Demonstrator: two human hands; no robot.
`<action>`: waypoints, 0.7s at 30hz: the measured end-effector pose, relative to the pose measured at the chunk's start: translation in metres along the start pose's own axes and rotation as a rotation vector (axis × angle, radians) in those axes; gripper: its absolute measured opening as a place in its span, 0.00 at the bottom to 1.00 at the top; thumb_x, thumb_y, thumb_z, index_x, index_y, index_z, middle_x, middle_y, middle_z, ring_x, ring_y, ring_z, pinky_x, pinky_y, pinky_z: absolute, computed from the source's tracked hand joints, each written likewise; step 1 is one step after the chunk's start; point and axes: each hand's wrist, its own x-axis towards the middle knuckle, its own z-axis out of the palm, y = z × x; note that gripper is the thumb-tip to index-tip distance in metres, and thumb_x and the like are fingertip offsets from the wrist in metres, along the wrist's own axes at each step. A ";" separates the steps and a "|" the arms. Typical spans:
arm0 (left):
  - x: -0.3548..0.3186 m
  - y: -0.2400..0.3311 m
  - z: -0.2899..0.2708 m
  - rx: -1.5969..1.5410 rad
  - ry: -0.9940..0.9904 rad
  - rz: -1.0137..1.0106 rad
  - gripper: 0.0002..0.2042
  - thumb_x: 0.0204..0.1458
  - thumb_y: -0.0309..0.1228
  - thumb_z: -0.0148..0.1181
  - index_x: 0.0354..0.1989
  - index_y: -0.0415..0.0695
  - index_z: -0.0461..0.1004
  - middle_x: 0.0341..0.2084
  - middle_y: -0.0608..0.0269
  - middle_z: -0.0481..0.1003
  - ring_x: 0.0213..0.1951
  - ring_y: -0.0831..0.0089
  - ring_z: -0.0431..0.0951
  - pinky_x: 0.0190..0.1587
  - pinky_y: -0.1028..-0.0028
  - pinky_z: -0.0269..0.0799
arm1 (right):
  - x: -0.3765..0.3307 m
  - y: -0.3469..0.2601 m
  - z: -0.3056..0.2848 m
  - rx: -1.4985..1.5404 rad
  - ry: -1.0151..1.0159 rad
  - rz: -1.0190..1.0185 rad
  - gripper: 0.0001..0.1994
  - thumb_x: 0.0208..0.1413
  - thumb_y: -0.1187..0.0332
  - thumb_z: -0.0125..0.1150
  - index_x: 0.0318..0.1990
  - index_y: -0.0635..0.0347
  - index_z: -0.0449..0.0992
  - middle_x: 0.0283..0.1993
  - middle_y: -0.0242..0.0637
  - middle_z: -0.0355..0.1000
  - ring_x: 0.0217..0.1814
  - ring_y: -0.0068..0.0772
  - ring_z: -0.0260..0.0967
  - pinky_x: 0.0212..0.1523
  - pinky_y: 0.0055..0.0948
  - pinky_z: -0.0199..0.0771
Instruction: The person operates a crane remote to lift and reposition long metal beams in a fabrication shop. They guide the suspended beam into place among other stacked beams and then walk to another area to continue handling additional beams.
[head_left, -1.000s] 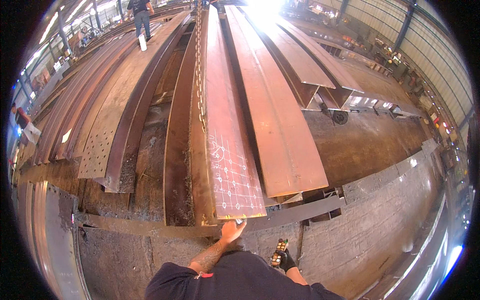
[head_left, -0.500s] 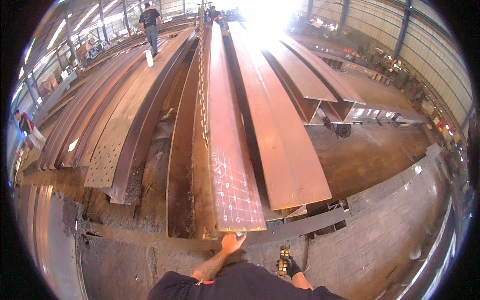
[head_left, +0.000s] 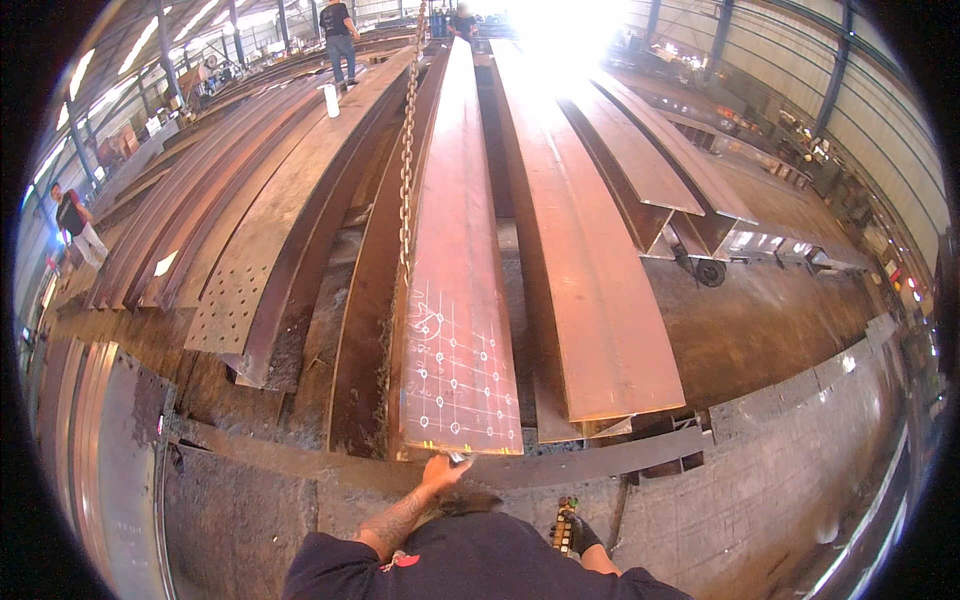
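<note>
Already the beam [head_left: 458, 220], between other beams [head_left: 595, 260], bears a chalk grid [head_left: 460, 375], apparently undrilled; the left hand [head_left: 440, 472] curls at its near end, grip unclear, the right hand [head_left: 581, 534] wraps a remote [head_left: 562, 526]

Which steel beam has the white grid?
The marked beam at the left hand: white lines and circles cover its near end. The neighbouring beam to its right lacks them, as does the perforated beam farther left.

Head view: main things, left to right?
Co-worker in dark shirt, white sheet, drilled beam end, marked beam with left hand at near end, right hand holding button remote, black wheel.
</note>
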 end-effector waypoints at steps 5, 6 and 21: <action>0.012 -0.014 0.008 0.032 -0.066 -0.157 0.35 0.42 0.60 0.57 0.39 0.34 0.76 0.36 0.43 0.77 0.41 0.50 0.77 0.44 0.58 0.71 | -0.021 -0.026 0.009 -0.088 0.048 0.027 0.18 0.52 0.54 0.59 0.43 0.57 0.69 0.31 0.44 0.75 0.27 0.44 0.75 0.26 0.44 0.77; 0.013 -0.014 0.007 0.019 -0.055 -0.135 0.35 0.42 0.60 0.57 0.39 0.34 0.76 0.36 0.43 0.77 0.41 0.50 0.77 0.44 0.58 0.71 | -0.026 -0.029 0.009 -0.108 0.057 0.020 0.18 0.52 0.54 0.59 0.43 0.57 0.69 0.31 0.44 0.75 0.27 0.44 0.75 0.26 0.44 0.77; 0.007 -0.004 0.013 -0.025 0.129 -0.147 0.26 0.41 0.53 0.62 0.36 0.39 0.77 0.32 0.45 0.78 0.36 0.52 0.79 0.39 0.60 0.72 | 0.035 -0.090 -0.095 -0.272 -0.054 0.054 0.18 0.51 0.51 0.61 0.40 0.54 0.69 0.28 0.41 0.73 0.24 0.39 0.73 0.24 0.40 0.76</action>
